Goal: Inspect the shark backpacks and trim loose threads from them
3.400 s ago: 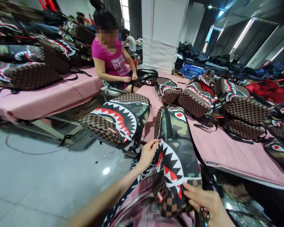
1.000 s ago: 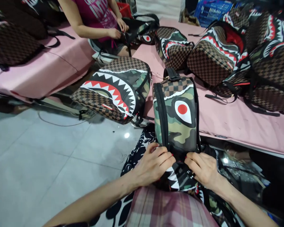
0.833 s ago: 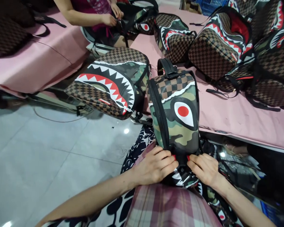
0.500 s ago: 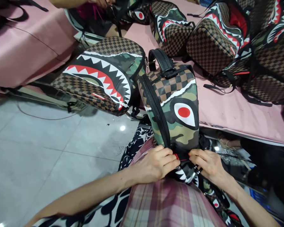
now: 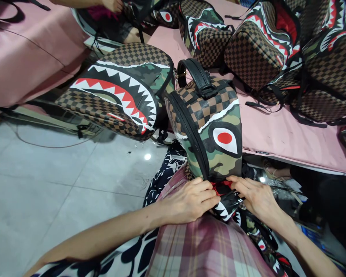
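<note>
1. At the centre of the frame, a camouflage-and-checkered backpack (image 5: 209, 132) is held.
2. Its red-lined opening (image 5: 220, 187) is pinched by the left hand (image 5: 194, 200) and right hand (image 5: 255, 196).
3. At centre left, a shark-mouth bag (image 5: 118, 92) is seen.

No readable text or numbers.

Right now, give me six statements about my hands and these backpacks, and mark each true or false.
1. The backpack at your hands has a handle. True.
2. That handle is white. False: it is black.
3. Your left hand and right hand both touch that backpack. True.
4. Your right hand grips the handle. False: it is lower, below the printed eye.
5. The table cover bears other backpacks. True.
6. That cover is blue. False: it is pink.
</note>
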Demonstrator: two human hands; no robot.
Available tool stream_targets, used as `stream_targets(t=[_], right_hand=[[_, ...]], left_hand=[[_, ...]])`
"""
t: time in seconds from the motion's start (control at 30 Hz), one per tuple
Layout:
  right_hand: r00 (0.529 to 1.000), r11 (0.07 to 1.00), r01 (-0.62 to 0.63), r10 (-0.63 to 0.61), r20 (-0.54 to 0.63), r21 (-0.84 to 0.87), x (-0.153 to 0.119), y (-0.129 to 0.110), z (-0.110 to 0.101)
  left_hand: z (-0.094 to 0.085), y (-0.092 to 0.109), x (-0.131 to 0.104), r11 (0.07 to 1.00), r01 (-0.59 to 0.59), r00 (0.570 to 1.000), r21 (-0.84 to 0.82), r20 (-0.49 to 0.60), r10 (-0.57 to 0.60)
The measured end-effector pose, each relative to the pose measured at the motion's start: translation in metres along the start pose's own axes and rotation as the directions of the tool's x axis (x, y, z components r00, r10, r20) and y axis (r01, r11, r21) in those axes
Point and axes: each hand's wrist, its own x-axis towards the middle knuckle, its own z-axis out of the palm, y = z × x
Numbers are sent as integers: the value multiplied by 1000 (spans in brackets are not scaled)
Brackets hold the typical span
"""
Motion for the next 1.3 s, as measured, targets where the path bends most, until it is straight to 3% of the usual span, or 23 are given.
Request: stream_targets(t=[0.1, 0.17, 0.23, 0.3, 0.37, 0.4, 0.43, 0.53, 0.6, 0.8, 0.9, 1.07, 1.3], right_hand=[[999, 985, -9, 17, -44, 170, 2, 2, -2], [987, 954, 1, 47, -154, 299, 7, 4, 1], [940, 939, -2, 119, -319, 344, 16, 5, 6], [849, 967, -62, 180, -497, 246, 29, 4, 13], [778, 985, -149, 168, -605, 83, 43, 0, 17], [767, 985, -172, 147, -624, 21, 49, -2, 18], [778, 986, -168, 129, -615, -5, 55, -4, 16], [847, 992, -46, 102, -523, 119, 64, -8, 4], [862, 974, 24, 94, -498, 225, 65, -8, -6], [819, 995, -35, 82, -568, 93, 69, -8, -17], [816, 998, -34, 58, -575, 52, 77, -11, -15], [775, 1000, 29, -25, -631, -4, 85, -17, -12], [742, 994, 70, -111, -661, -89, 93, -24, -14]], left_hand=[[3, 1, -6, 998, 34, 997, 62, -75, -29], [4, 0, -13, 992, 63, 987, 108, -154, -45], [2, -4, -19, 984, 130, 951, 121, -296, -89], [-4, -11, -19, 966, 247, 861, 78, -475, -182], [-14, -19, -14, 928, 371, 732, 29, -624, -274], [-19, -23, -9, 910, 414, 689, 32, -664, -290], [-24, -26, -4, 894, 444, 672, 63, -683, -285], [-36, -32, 8, 851, 470, 731, 234, -644, -226], [-38, -33, 10, 823, 477, 758, 308, -619, -207], [-38, -38, 0, 871, 439, 734, 221, -648, -206], [-40, -38, 0, 876, 418, 746, 240, -641, -180], [-42, -37, 8, 798, 505, 781, 329, -567, -261], [-44, -36, 18, 834, 537, 728, 126, -569, -383]])
